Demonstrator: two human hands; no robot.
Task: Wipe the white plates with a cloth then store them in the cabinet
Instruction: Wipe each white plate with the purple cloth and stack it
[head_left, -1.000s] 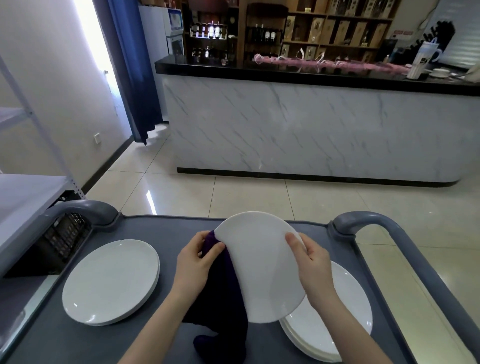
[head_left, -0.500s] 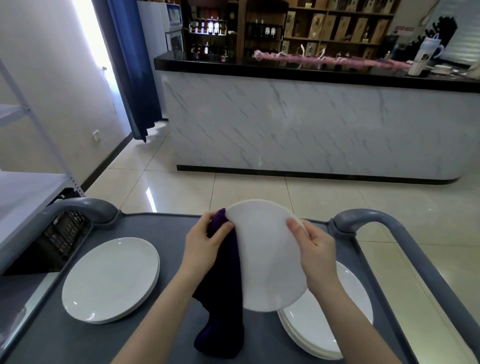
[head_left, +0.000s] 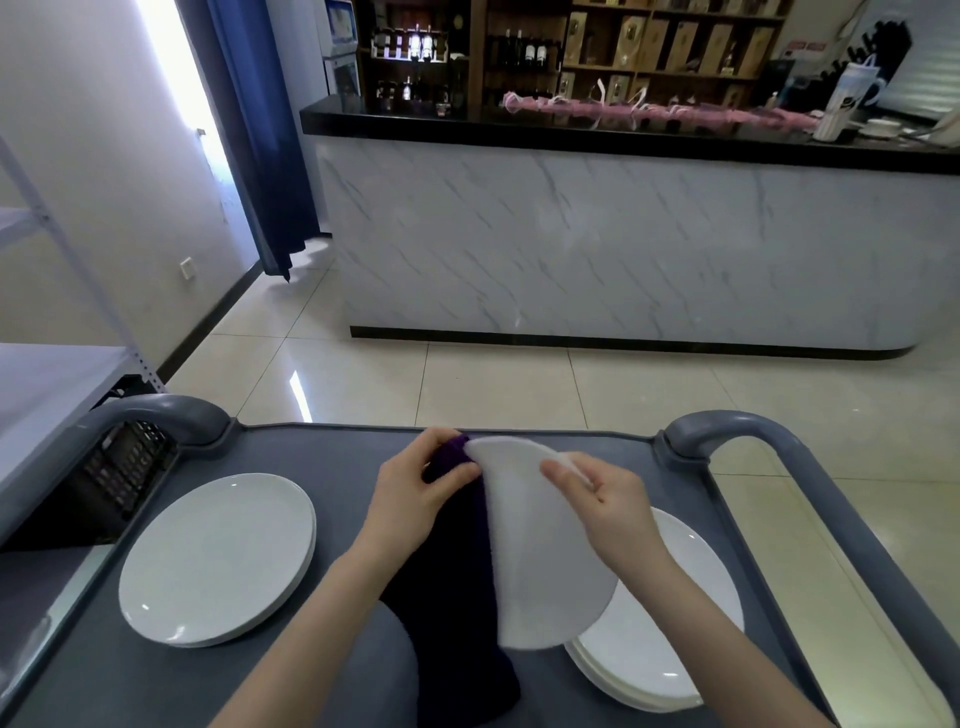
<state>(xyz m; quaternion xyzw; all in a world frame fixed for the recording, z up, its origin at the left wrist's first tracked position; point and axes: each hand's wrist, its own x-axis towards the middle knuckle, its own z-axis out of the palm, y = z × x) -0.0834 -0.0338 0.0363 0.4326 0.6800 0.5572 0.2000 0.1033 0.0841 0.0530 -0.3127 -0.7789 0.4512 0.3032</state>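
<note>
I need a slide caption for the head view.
Left hand grips purple cloth against white plate held by right hand.

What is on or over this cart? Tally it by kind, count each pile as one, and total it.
held plate: 1
plate piles: 2 (left pile, right pile)
purple cloth: 1
Total: 4

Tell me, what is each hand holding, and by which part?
The left hand pinches the purple cloth near its top, against the left edge of the white plate; the right hand grips that plate by its upper right rim.
</note>
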